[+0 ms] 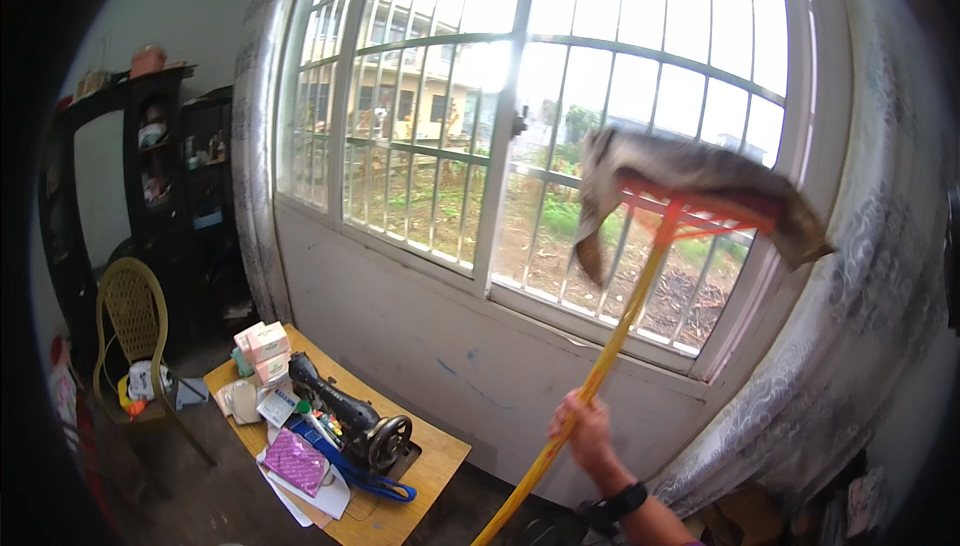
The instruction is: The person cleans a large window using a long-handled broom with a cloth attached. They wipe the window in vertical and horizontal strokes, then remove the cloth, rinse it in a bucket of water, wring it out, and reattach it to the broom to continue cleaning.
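My right hand, with a black band on the wrist, is closed around a yellow pole. At the pole's upper end is a red plastic head with ribs, like that of a broom or rake. A grey-brown cloth, slightly blurred, is draped over this head and hangs down at both sides. Cloth and head are in front of the right part of a barred window; whether they touch it I cannot tell. My left hand is out of view, and the pole's lower end runs out of the picture's bottom edge.
Lower left stands a wooden table with a black sewing machine, tissue packs, papers and a blue strap. A wicker-backed chair and dark cabinet are further left. Patterned curtains hang right of the window.
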Motion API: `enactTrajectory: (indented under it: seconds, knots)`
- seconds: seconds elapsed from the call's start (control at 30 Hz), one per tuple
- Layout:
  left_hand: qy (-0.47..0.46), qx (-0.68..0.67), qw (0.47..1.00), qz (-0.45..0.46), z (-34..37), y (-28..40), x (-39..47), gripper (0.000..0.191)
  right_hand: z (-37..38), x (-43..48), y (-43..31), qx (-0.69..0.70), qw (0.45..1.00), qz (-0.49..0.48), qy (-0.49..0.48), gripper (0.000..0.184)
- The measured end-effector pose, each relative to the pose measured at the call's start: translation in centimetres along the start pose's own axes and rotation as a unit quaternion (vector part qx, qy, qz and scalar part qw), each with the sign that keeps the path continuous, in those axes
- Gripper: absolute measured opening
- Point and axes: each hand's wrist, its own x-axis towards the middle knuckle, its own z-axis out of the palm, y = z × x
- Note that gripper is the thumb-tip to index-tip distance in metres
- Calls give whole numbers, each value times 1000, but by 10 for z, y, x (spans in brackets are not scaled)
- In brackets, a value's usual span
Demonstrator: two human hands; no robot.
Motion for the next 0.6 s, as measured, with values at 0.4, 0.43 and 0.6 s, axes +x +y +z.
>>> enactTrajectory:
  seconds: [0.4, 0.43, 0.6]
  knots:
    - [83, 124, 980, -130, -36, -1, -10, 35, -13, 16, 74, 40, 992, 61, 103, 16]
    - [87, 121, 984, -94, -34, 19, 13, 35, -11, 40, 49, 21, 995, 31, 93, 17]
    - [107, 50, 986, 120, 0, 139, 161, 34, 4, 181, -109, -138, 950, -274, 65, 17]
